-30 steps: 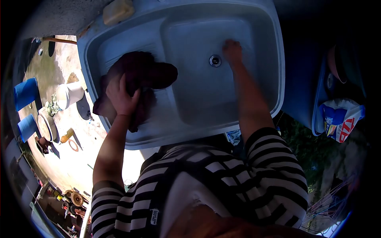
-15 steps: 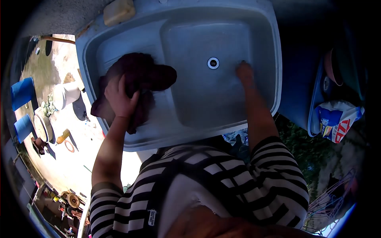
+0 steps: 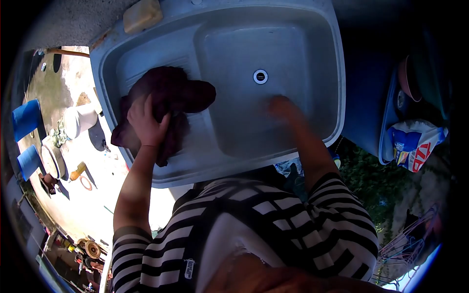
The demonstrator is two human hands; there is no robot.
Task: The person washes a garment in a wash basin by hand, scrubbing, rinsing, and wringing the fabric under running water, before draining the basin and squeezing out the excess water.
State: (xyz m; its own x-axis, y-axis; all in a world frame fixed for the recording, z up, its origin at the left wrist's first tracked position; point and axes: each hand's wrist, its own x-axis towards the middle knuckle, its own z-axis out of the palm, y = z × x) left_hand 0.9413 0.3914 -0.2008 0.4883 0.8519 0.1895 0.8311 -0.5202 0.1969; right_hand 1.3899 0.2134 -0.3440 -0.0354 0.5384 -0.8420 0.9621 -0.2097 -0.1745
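Observation:
A bunched dark maroon cloth [image 3: 188,94] lies on the ribbed left side of the grey-blue sink [image 3: 340,73]. My left hand [image 3: 145,121] rests on this cloth with its thumb and fingers apart; whether it grips a fold is hard to see. Inside the basin on the right is my right hand [image 3: 282,108], low over the floor and below the round drain [image 3: 260,76]. Motion blurs its fingers, and nothing can be made out in it.
A yellowish soap bar [image 3: 142,15] sits on the sink's upper left rim. To the right are a blue container [image 3: 364,102] and a white, blue and red bag [image 3: 415,146]. Buckets [image 3: 79,120] stand on the sunlit ground at left.
My right hand has moved from above and right of the drain, down along the basin's right side, then left to below the drain. My left hand and the cloth have stayed in place.

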